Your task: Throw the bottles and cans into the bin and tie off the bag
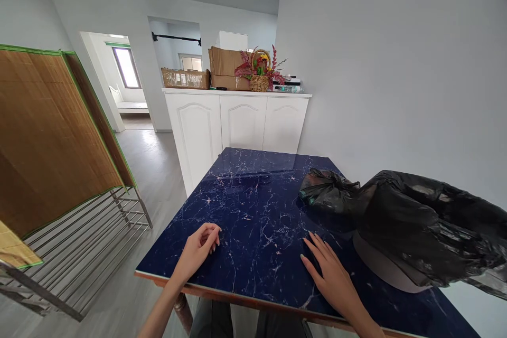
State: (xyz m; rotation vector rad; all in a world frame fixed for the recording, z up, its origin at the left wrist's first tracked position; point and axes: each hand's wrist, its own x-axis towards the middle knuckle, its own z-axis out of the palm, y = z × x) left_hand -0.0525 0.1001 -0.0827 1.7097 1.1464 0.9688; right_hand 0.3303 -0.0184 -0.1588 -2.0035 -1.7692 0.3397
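My left hand (200, 248) rests on its side on the dark blue marbled table (253, 211), near the front left edge. Its fingers curl loosely inward, the thumb close to the index finger, with nothing seen in them. Palm down, my right hand (325, 269) lies flat on the tabletop with fingers stretched out and holds nothing. To its right stands a bin-like grey container covered by a black plastic bag (415, 222). Beyond that hand sits a smaller knotted black bag (328, 190); its contents are hidden.
A white cabinet (241, 121) stands behind the table, bearing cardboard boxes (227, 67) and a wicker flower basket (260, 82). On the left is a metal rack (91, 243) with a bamboo mat (51, 127) over it. A grey wall borders the right side.
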